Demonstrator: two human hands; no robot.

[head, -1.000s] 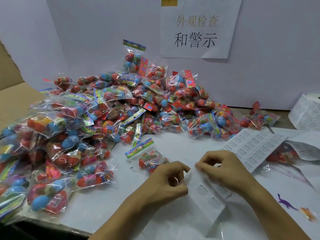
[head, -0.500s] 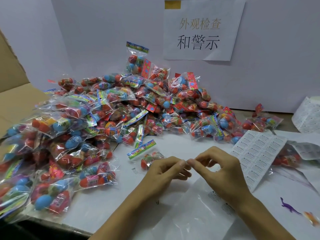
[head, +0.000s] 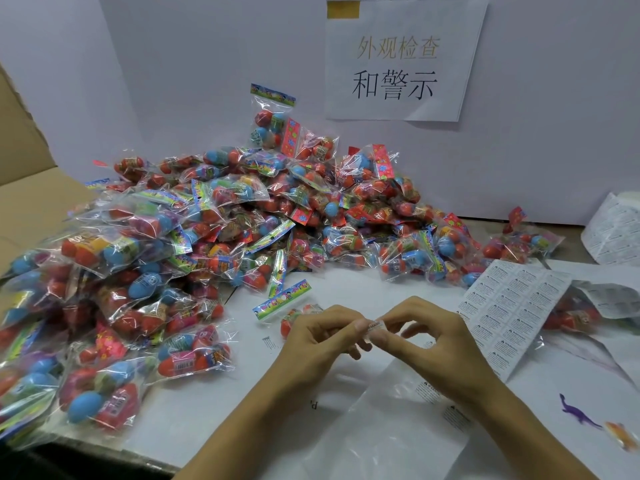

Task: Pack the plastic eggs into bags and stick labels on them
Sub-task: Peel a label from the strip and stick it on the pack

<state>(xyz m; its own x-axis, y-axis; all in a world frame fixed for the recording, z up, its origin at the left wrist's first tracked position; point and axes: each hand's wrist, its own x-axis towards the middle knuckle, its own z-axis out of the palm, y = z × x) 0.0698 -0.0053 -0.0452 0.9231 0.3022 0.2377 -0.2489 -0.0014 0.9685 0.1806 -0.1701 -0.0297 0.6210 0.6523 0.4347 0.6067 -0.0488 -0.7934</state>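
Observation:
A small white warning label (head: 374, 326) is pinched between the fingertips of my left hand (head: 320, 344) and my right hand (head: 433, 344), held above the white table (head: 194, 410). Under my hands lies a clear plastic bag (head: 398, 420) with printed text. Just behind my left hand sits one small bag of eggs (head: 287, 308) with a colourful header card. A sheet of warning labels (head: 509, 306) lies to the right of my right hand. A big pile of bagged red and blue plastic eggs (head: 214, 237) covers the left and back of the table.
A cardboard box flap (head: 31, 188) stands at the far left. A paper sign (head: 398, 60) hangs on the back wall. More label sheets (head: 613, 233) lie at the right edge, over another egg bag (head: 568, 313). A purple toy dinosaur (head: 571, 412) and an orange toy (head: 623, 436) lie at lower right.
My hands have lifted off the clear bag and come together, and a small label peeled free is now held between their fingertips.

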